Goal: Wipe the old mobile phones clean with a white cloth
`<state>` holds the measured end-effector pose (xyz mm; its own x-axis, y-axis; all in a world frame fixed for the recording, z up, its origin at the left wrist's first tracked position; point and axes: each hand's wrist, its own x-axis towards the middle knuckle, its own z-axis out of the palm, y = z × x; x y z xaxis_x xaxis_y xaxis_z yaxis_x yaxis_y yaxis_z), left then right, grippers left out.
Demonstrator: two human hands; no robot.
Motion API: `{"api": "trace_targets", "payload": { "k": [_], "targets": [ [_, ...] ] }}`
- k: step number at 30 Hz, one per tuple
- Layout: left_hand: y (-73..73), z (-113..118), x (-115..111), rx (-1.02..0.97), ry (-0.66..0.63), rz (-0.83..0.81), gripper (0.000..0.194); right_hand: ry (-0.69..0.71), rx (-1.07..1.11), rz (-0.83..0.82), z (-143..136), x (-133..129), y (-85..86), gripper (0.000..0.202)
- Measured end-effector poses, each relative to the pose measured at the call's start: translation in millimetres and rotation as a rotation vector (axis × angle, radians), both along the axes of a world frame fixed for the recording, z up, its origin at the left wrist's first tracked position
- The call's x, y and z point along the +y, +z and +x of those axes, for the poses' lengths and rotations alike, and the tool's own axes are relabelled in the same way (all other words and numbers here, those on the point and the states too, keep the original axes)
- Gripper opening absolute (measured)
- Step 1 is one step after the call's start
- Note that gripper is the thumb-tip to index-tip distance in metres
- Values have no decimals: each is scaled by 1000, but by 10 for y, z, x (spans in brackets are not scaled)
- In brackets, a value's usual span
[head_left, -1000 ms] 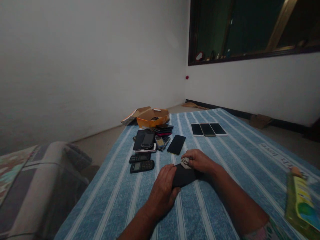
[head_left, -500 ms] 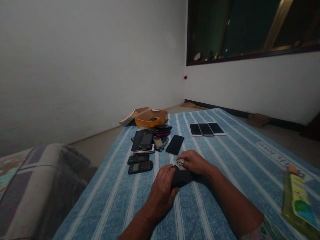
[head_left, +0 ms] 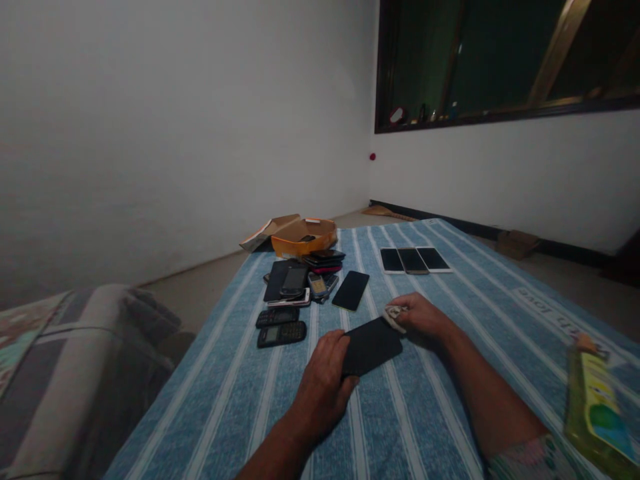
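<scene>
A black smartphone lies at an angle on the blue striped cloth. My left hand grips its left end, thumb along the near edge and fingers over the far one. In my right hand a crumpled whitish cloth is pinched at the phone's far right corner. Just beyond is another dark smartphone, lying flat. Left of my hands are two black keypad phones, one behind the other.
Piled phones lie farther back, before an open orange cardboard box. Three smartphones sit side by side at the back right. A bottle of yellowish liquid lies at the right. A draped grey cover stands at the left.
My right hand has moved the cloth rightward across the phone to its far right corner, uncovering more of the dark surface. My left hand has stayed in place.
</scene>
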<state>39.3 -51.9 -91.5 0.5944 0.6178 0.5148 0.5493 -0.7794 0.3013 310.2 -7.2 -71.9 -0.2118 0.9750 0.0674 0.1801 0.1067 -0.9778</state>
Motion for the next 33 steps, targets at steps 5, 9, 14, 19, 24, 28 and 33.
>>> {"api": "trace_targets", "payload": {
  "k": [5,9,14,19,24,28,33],
  "targets": [
    [-17,-6,16,-1,0,16,65,-63,95,-12,-107,15,-69,18],
    [-54,-11,30,-22,5,21,66,-78,143,-31,-202,37,-96,18],
    [-59,-9,18,3,14,13,68,-93,158,-60,-169,11,-89,17],
    [-43,-3,7,-9,24,16,66,-130,145,-61,-204,-3,-44,15],
    [-54,-1,15,-17,33,4,64,-97,157,-91,-206,-23,-14,18],
    [-51,-2,14,-25,29,7,65,-78,155,-112,-174,-34,-5,21],
    [-31,2,4,-31,32,6,62,-82,154,-119,-185,-52,-1,24]
  ]
}}
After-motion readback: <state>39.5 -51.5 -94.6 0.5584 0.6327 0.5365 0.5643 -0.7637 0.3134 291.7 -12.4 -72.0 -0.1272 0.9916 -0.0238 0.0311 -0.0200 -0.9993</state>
